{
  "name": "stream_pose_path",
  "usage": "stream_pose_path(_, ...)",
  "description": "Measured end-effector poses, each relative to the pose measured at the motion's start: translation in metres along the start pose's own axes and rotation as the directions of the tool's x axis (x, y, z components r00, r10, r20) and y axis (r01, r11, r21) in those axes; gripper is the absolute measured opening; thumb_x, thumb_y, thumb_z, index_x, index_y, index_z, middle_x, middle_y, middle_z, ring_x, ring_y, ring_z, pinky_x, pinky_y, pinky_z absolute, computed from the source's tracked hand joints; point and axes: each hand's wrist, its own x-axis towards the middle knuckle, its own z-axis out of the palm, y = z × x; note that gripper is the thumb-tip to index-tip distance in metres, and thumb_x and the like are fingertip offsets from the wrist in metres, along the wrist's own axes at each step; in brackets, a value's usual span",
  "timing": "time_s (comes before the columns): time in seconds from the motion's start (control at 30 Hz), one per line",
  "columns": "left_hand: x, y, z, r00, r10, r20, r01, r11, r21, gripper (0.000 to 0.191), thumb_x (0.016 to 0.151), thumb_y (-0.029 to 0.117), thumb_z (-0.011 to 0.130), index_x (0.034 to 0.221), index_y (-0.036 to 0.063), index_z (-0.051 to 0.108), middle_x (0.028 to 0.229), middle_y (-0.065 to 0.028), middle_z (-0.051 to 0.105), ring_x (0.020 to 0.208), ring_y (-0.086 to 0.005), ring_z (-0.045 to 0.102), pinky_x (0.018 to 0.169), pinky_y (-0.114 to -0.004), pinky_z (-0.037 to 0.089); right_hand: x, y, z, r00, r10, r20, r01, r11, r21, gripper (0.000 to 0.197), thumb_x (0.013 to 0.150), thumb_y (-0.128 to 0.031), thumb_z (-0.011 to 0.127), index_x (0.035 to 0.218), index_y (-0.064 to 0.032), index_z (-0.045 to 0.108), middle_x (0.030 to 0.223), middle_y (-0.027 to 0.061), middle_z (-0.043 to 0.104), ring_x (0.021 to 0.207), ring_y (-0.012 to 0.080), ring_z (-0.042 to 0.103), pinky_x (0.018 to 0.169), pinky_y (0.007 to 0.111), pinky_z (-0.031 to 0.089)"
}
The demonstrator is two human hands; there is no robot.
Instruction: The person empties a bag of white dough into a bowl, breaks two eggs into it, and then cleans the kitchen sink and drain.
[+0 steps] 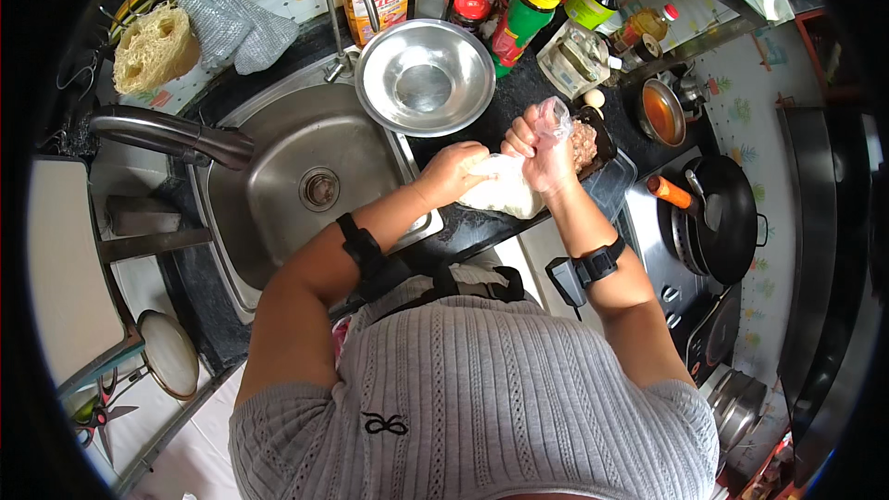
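A clear plastic bag of pale, whitish contents rests at the front edge of the black counter, right of the sink. My right hand is closed around the bag's gathered neck, whose crumpled end sticks out above the fist. On the bag's left upper side, my left hand pinches the plastic between thumb and fingers. Minced meat in a dark tray lies just beyond my right hand, partly hidden by it. An empty stainless steel basin stands behind my hands, overlapping the sink's corner.
To the left is the steel sink with its faucet. Sauce bottles and a green shaker with a yellow lid crowd the back. On the right are a small pan of reddish liquid and a black wok on the stove.
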Motion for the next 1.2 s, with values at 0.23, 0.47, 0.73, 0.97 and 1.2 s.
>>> stream_pose_path(0.23, -0.009, 0.015, -0.008, 0.989, 0.006, -0.148, -0.029, 0.988, -0.154, 0.038, 0.077, 0.031, 0.070, 0.101, 0.0026, 0.063, 0.090, -0.0130, 0.060, 0.088, -0.0302, 0.057, 0.078, -0.037, 0.045, 0.007, -0.001, 0.019, 0.992, 0.110, 0.059, -0.108, 0.993, -0.040, 0.046, 0.093, -0.050, 0.039, 0.065, -0.0141, 0.035, 0.054, -0.0026, 0.028, 0.045, 0.0100, 0.026, 0.046, 0.026, 0.027)
stream_pose_path(0.47, -0.003, 0.029, 0.004, 0.941, -0.054, -0.333, 0.019, 0.994, -0.107, 0.010, 0.080, 0.011, 0.063, 0.076, 0.0013, 0.062, 0.068, -0.0153, 0.059, 0.059, -0.0299, 0.058, 0.053, -0.035, 0.044, 0.015, 0.006, 0.034, 0.995, 0.098, 0.024, -0.094, 0.986, -0.140, 0.040, 0.092, -0.046, 0.044, 0.068, -0.0143, 0.036, 0.055, -0.0029, 0.029, 0.045, 0.0088, 0.026, 0.044, 0.024, 0.025)
stream_pose_path(0.73, -0.023, 0.015, 0.011, 0.937, -0.159, -0.311, 0.062, 0.952, -0.301, 0.046, 0.070, 0.018, 0.075, 0.110, 0.0021, 0.057, 0.099, -0.0147, 0.059, 0.091, -0.0267, 0.059, 0.078, -0.033, 0.047, 0.003, 0.020, 0.021, 0.990, -0.007, 0.142, 0.048, 0.957, -0.286, 0.023, 0.092, -0.031, 0.053, 0.087, -0.0082, 0.055, 0.075, -0.0009, 0.053, 0.065, 0.0082, 0.050, 0.056, 0.022, 0.041)
stream_pose_path(0.97, -0.049, 0.021, -0.028, 0.979, -0.192, -0.064, 0.190, 0.981, -0.038, 0.062, 0.067, 0.023, 0.076, 0.122, 0.0044, 0.051, 0.110, -0.0165, 0.054, 0.105, -0.0310, 0.053, 0.089, -0.037, 0.043, -0.020, -0.009, 0.003, 0.923, -0.034, 0.384, 0.369, 0.367, -0.854, 0.016, 0.083, -0.017, 0.062, 0.089, -0.0041, 0.055, 0.085, 0.0073, 0.054, 0.082, 0.0192, 0.054, 0.076, 0.031, 0.044)
stream_pose_path(1.2, -0.062, 0.016, -0.034, 0.904, -0.405, 0.136, 0.425, 0.880, -0.209, 0.057, 0.075, 0.023, 0.071, 0.123, 0.0018, 0.050, 0.111, -0.0158, 0.055, 0.100, -0.0242, 0.056, 0.086, -0.032, 0.044, -0.049, -0.101, -0.011, 0.992, -0.113, 0.058, 0.095, 0.349, -0.932, 0.024, 0.082, -0.012, 0.066, 0.102, -0.0040, 0.056, 0.098, 0.0042, 0.058, 0.092, 0.0143, 0.055, 0.083, 0.028, 0.044)
